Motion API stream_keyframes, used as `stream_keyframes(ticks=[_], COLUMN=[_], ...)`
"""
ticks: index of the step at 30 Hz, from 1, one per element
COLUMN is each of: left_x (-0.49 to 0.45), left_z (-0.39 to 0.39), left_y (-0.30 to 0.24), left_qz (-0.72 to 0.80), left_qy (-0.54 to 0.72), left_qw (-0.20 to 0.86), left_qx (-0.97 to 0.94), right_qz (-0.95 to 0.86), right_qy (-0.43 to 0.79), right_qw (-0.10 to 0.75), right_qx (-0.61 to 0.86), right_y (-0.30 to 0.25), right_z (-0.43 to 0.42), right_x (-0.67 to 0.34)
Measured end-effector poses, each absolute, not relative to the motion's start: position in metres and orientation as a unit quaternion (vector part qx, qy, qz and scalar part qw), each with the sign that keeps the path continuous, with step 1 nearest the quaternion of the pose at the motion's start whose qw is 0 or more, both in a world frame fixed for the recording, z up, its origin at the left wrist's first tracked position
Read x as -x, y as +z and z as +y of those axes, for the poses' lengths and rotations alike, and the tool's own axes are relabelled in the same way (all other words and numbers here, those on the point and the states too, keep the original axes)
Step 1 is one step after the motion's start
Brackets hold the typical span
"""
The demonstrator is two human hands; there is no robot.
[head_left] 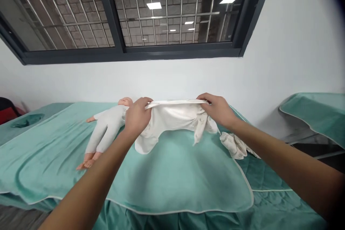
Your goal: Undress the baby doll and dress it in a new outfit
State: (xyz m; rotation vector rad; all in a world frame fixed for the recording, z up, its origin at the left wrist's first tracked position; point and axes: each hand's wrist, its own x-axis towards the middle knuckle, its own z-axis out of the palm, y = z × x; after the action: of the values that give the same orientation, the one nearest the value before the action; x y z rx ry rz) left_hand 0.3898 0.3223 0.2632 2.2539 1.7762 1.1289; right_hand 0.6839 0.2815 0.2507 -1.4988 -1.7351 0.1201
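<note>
A white baby garment is stretched sideways between my two hands, its upper edge taut and its lower parts hanging over the green bed cover. My left hand is closed on one end of that edge, and my right hand pinches the other end. To the left of my left hand lies a baby doll in a pale suit, on its back, partly hidden by my hand and forearm. Beside my right forearm sits a crumpled white patterned cloth.
Behind the bed rises a white wall with a dark-framed barred window above. At the right stands another green-covered surface. A red and black object is at the far left.
</note>
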Motion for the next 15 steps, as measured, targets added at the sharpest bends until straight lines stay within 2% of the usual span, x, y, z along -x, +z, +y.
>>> stream_keyframes(ticks=[4,7,10,15], left_x=[-0.375,-0.367,-0.365,-0.386], left_z=[0.332,0.333,0.343,0.374], left_y=[0.237,0.229,0.231,0.211], left_qz=[0.580,0.568,0.595,0.644], left_qy=[0.383,0.364,0.297,0.211], left_qw=[0.211,0.253,0.203,0.008], left_qx=[-0.688,-0.693,-0.719,-0.735], right_qz=[-0.623,-0.608,-0.620,-0.634], right_qy=[0.113,0.199,0.211,0.112], right_qw=[0.451,0.443,0.392,0.234], right_qx=[0.630,0.628,0.646,0.728], right_y=[0.242,0.229,0.216,0.187], right_z=[0.274,0.277,0.290,0.326], right_x=[-0.701,-0.714,-0.725,-0.718])
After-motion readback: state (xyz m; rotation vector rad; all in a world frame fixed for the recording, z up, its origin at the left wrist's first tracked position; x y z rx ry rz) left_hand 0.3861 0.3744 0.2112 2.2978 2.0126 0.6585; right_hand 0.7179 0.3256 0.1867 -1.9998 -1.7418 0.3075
